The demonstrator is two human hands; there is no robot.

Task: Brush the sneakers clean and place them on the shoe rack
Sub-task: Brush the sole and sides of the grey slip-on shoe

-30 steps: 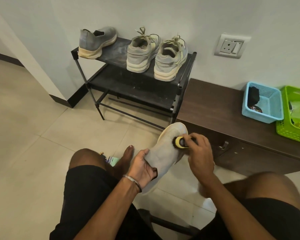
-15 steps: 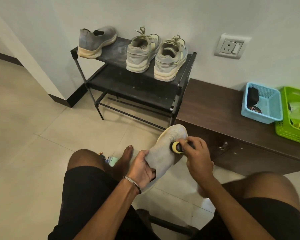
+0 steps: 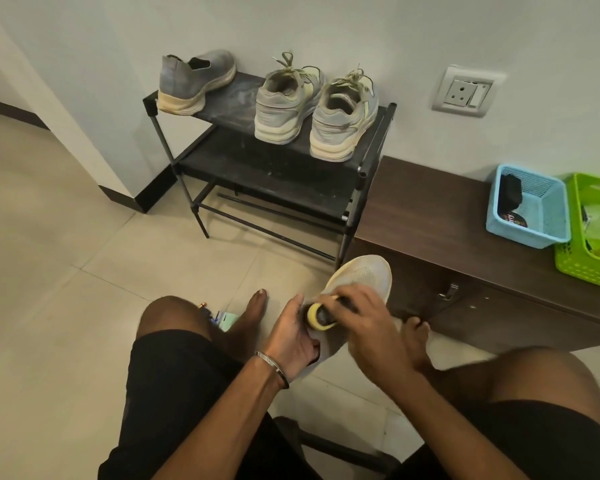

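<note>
I see plain off-white walls and a beige tiled floor with a dark skirting board at the wall corner. A white socket plate sits on the wall, right. Below it a dark wood bench with a metal drawer handle carries a blue basket beside a green basket. Light is soft, even.

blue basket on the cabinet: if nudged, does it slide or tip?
The blue basket probably slides: wide, low, thin plastic on the smooth cabinet top. Likely light, since only a dark item shows inside. Its mesh walls may flex under a pinch.
</note>
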